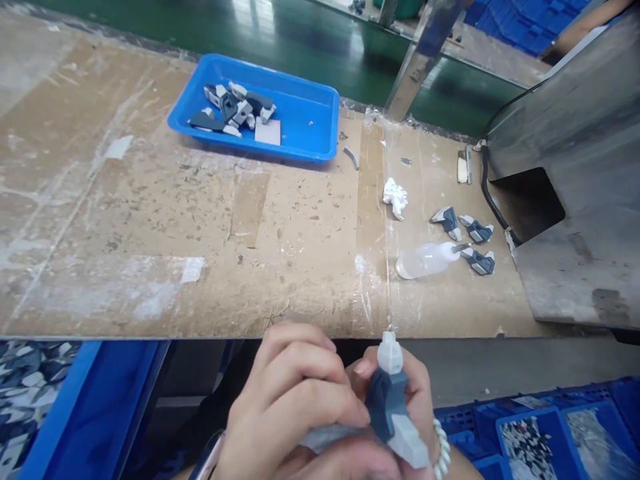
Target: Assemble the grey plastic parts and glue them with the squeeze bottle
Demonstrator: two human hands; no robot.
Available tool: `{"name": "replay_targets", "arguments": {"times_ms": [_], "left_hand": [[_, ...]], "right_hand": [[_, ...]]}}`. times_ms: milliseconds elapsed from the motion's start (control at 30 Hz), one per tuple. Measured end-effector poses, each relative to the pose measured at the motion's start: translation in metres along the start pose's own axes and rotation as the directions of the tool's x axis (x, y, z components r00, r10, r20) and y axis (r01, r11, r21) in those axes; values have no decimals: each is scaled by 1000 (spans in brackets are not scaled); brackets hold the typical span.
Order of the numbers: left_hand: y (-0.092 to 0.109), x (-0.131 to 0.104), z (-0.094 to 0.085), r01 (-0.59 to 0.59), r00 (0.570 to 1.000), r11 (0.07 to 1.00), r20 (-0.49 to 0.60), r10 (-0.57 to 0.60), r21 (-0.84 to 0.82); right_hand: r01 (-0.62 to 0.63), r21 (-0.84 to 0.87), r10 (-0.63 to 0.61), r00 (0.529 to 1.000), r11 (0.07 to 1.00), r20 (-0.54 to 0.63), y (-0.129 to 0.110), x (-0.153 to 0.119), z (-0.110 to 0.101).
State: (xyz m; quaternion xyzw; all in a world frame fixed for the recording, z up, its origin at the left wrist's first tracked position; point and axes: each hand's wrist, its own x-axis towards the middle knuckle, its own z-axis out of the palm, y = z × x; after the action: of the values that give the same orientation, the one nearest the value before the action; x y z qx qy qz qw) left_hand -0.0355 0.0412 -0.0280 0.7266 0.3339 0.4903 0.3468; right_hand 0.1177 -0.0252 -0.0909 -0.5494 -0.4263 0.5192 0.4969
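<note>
Plastic part (393,407) gripped by left hand (295,413), right hand (415,400) | blue tray (310,127): several similar parts (233,110)

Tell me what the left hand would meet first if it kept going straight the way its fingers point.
The left hand points its fingers rightward at the grey-and-blue plastic part, which they already touch; the right hand lies just behind it. Depth is unclear.

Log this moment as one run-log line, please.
left hand: grips toy part | right hand: grips same grey-blue toy part | blue tray: parts inside | bench: three parts, bottle
</note>
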Motion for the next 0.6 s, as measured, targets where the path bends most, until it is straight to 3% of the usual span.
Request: {"name": "replay_targets", "arguments": {"times_ms": [133,267,467,600], "left_hand": [[-5,-3,-4,-20,995,999,100,24,-39],[-8,-10,-2,30,995,995,100,-20,-93],[-5,-19,6,230,964,958,177,-200,-170],[-5,-22,9,262,952,950,206,-227,-167]], "right_hand": [[111,139,-90,985,984,-150,-27,8,5],[103,226,-69,986,969,-154,-40,14,6],[90,249,-68,993,964,-95,-42,19,7],[176,137,-162,981,975,-103,-43,19,7]]}}
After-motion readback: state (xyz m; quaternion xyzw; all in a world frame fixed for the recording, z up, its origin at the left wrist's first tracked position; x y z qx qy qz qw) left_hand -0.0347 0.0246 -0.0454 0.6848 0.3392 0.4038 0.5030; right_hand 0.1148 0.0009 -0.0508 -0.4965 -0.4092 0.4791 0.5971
